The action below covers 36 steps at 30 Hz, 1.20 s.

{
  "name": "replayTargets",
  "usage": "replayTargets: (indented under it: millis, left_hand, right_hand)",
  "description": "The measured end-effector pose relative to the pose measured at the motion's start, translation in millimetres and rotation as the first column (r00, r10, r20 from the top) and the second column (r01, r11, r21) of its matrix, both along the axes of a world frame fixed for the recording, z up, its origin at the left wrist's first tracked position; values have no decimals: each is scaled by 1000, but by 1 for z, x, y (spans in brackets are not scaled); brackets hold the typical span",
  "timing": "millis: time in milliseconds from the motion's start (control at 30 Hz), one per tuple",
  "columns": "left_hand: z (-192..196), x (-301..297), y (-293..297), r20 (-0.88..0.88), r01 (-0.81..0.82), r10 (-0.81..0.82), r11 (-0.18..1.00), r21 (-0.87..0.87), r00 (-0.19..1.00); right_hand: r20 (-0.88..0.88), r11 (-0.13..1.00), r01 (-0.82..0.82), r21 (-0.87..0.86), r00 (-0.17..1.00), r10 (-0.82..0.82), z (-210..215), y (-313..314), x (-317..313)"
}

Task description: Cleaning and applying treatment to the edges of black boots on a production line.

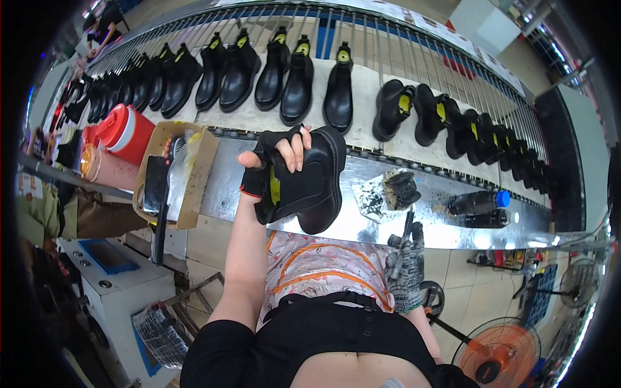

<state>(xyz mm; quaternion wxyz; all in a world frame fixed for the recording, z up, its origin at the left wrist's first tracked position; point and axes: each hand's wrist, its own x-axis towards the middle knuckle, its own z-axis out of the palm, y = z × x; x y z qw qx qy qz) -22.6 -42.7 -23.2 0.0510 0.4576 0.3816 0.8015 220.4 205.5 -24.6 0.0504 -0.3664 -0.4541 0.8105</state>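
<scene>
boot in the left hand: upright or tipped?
Tipped. The black boot lies on its side in the left hand, sole facing right, yellow-lined opening toward the wrist, lifted clear of the metal bench.

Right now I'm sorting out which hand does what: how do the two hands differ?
The left hand wears a black fingerless glove and holds a black boot up; the right hand wears a grey knit full glove and holds a thin tool low. Both are gloved.

Left hand (pixel 275 158) wears a black fingerless glove with red trim. Right hand (pixel 406 268) wears a grey speckled knit glove. Black sleeves below both.
</scene>
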Motion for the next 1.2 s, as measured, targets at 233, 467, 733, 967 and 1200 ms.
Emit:
replayTargets:
  millis: [233, 467, 733, 967, 1200]
  left_hand:
    - [-1, 9, 10, 2, 81, -81, 996, -45, 997]
    - [3, 8, 8, -41, 143, -144, 989, -33, 989]
    - [-35, -12, -41, 223, -63, 33, 990, 129, 974]
    - [-81, -15, -96, 487, -259, 157, 954, 151, 860]
    - [-113, -7, -118, 527, -286, 120, 926, 245, 841]
  right_hand:
    - [20, 998, -58, -27, 998, 59, -31, 17, -3]
    - [-138, 991, 41, 128, 990, -23, -25, 5, -4]
    - [-156, 974, 20, 226, 988, 16, -29, 8, -5]
    - [-98, 979, 23, 203, 995, -3, -38, 9, 2]
    - [63, 989, -12, 149, 998, 3, -32, 4, -9]
